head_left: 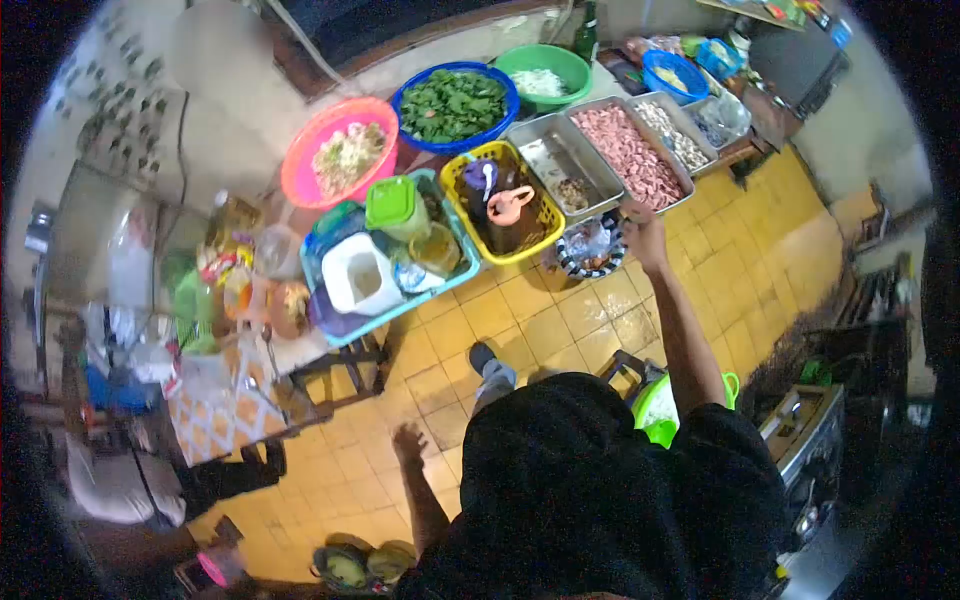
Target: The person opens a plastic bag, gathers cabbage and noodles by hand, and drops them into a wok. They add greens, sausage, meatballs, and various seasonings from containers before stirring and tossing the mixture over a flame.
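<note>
My right hand point(645, 238) reaches forward to the near corner of a metal tray point(683, 200) of pink chopped meat point(628, 150). Its fingers look bent together at the tray's edge; what they hold, if anything, is too small to make out. Left of it is another metal tray point(548, 150) with a few dark bits at its near end. Just below my right hand stands a black-and-white-rimmed basket point(590, 270) with plastic inside. My left hand point(408, 445) hangs low over the yellow tiled floor, fingers apart, with nothing in it.
Along the table stand a pink basin point(300, 185), a blue basin of green leaves point(455, 105), a green basin point(580, 75), a yellow basket point(545, 240) and a light-blue crate point(440, 290). A bright green tub point(660, 432) is by my right arm. Pots point(345, 570) sit at lower left.
</note>
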The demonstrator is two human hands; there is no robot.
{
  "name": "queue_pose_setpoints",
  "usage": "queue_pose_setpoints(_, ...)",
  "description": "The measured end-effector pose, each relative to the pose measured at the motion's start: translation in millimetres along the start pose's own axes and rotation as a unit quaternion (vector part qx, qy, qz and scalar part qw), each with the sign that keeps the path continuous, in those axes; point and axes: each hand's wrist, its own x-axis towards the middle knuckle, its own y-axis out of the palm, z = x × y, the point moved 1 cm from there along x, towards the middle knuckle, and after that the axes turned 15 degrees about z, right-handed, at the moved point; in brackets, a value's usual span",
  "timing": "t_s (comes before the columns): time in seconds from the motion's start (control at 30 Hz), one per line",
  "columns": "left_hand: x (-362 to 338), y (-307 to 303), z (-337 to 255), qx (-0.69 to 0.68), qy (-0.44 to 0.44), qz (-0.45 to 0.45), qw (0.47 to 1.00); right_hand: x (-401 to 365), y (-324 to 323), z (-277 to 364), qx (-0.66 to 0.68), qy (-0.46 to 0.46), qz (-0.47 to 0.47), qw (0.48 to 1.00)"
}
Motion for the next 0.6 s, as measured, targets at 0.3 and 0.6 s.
queue_pose_setpoints(0.3, 40.8, 40.9, -4.7, 0.153, -0.197, -0.072, 0.966, 50.6, -84.1, -29.0, -0.169, 0.127, -0.004, 0.977)
queue_pose_setpoints(0.6, 107.1, 149.7, -3.9, 0.104, -0.059, -0.063, 0.991, 160.8, -152.4, -88.2, -0.382, 0.232, 0.056, 0.893)
